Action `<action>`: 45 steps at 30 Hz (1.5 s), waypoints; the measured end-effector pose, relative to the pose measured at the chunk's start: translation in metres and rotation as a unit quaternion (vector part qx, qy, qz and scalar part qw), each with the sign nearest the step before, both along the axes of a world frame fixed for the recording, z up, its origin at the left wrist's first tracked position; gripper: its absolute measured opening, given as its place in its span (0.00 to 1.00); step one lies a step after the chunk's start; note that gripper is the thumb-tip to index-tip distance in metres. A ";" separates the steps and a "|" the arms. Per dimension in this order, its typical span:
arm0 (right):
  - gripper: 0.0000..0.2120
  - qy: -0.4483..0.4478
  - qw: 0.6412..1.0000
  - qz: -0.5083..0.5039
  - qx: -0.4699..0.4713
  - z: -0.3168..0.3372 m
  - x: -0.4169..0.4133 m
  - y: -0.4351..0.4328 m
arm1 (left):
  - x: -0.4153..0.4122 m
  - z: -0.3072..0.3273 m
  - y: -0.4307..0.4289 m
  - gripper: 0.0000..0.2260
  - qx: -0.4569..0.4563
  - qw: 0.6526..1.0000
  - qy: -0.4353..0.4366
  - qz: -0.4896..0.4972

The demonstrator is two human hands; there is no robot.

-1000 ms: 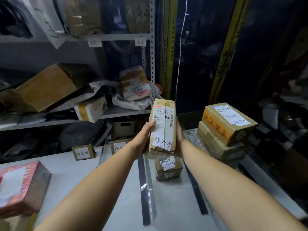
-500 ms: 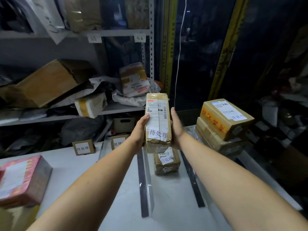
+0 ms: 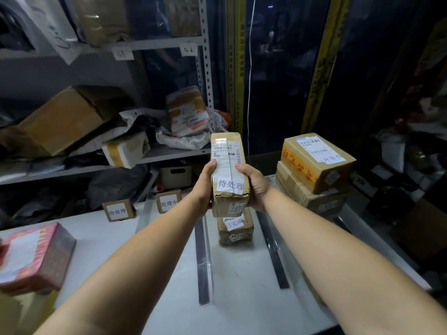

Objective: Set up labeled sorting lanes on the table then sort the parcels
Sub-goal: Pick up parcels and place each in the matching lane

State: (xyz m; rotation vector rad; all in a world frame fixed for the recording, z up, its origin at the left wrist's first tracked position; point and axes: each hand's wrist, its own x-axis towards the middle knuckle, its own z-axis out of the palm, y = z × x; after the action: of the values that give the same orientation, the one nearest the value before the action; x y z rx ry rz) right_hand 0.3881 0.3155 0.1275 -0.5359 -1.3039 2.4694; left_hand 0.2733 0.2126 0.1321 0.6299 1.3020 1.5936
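Parcel (image 3: 228, 170) of taped brown cardboard, tagged 待处理, is held up above the table (image 3: 242, 274) — left hand (image 3: 205, 183) and right hand (image 3: 257, 186) clasp its 2 long sides, fingers curled round the edges. Directly below it, between 2 divider strips (image 3: 202, 257), lies a smaller box (image 3: 235, 229) tagged 已完成. A 待处理 sign card (image 3: 117, 210) and a 处理中 sign card (image 3: 168, 202) stand at the table's far edge; 2 stacked boxes (image 3: 314, 165) rest at the right
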 end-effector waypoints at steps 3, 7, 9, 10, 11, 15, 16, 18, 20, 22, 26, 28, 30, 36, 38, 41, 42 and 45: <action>0.14 -0.028 0.999 -0.007 0.027 -0.003 0.001 0.002 | 0.002 -0.004 0.002 0.24 -0.010 1.000 0.000 0.011; 0.18 -0.041 0.999 0.001 0.028 -0.011 -0.012 -0.003 | -0.007 -0.004 -0.011 0.25 -0.038 0.999 0.012 0.034; 0.19 -0.037 0.999 0.013 0.018 -0.013 -0.027 -0.011 | -0.014 -0.003 -0.024 0.26 -0.062 0.996 0.021 0.059; 0.18 -0.035 0.999 0.023 0.017 -0.012 -0.037 -0.017 | -0.020 -0.003 -0.033 0.27 -0.078 0.994 0.022 0.072; 0.18 -0.037 0.999 0.034 0.012 -0.012 -0.047 -0.025 | -0.027 -0.004 -0.043 0.27 -0.092 0.992 0.027 0.086; 0.21 -0.043 0.997 0.058 -0.031 -0.023 -0.085 -0.068 | -0.064 -0.012 -0.088 0.26 -0.124 0.986 0.029 0.106; 0.21 -0.056 0.996 0.059 -0.039 -0.029 -0.096 -0.078 | -0.074 -0.015 -0.099 0.27 -0.142 0.982 0.043 0.114; 0.20 -0.104 0.992 0.057 -0.035 -0.041 -0.116 -0.097 | -0.093 -0.023 -0.118 0.24 -0.185 0.970 0.079 0.136; 0.25 -0.155 0.986 0.053 -0.003 -0.057 -0.134 -0.109 | -0.111 -0.034 -0.131 0.20 -0.201 0.959 0.122 0.161; 0.32 -0.197 0.979 0.050 0.019 -0.083 -0.151 -0.110 | -0.125 -0.046 -0.135 0.18 -0.216 0.938 0.188 0.195; 0.22 -0.267 0.964 0.012 0.008 -0.105 -0.161 -0.124 | -0.141 -0.063 -0.143 0.09 -0.209 0.918 0.224 0.252; 0.21 -0.285 0.958 -0.009 0.006 -0.113 -0.165 -0.129 | -0.147 -0.071 -0.144 0.09 -0.204 0.921 0.220 0.247; 0.21 -0.299 0.954 -0.023 0.011 -0.122 -0.172 -0.131 | -0.152 -0.079 -0.143 0.06 -0.195 0.928 0.205 0.241; 0.16 -0.320 0.946 -0.048 0.002 -0.150 -0.191 -0.127 | -0.166 -0.107 -0.144 0.06 -0.180 0.936 0.171 0.250; 0.16 -0.329 0.943 -0.050 0.002 -0.159 -0.192 -0.126 | -0.166 -0.112 -0.146 0.06 -0.182 0.936 0.169 0.248; 0.12 -0.319 0.945 -0.069 0.009 -0.168 -0.186 -0.127 | -0.163 -0.118 -0.148 0.05 -0.187 0.940 0.170 0.230; 0.11 -0.314 0.946 -0.073 0.021 -0.170 -0.183 -0.127 | -0.161 -0.119 -0.148 0.05 -0.190 0.940 0.167 0.228; 0.11 -0.304 0.948 -0.083 0.048 -0.169 -0.177 -0.127 | -0.152 -0.119 -0.148 0.06 -0.192 0.943 0.154 0.226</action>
State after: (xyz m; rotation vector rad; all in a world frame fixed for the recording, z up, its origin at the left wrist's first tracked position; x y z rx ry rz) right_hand 0.2109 0.1884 -0.0416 -1.3965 -1.4955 2.1587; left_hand 0.1218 0.0643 0.0127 0.3552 2.0460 1.5631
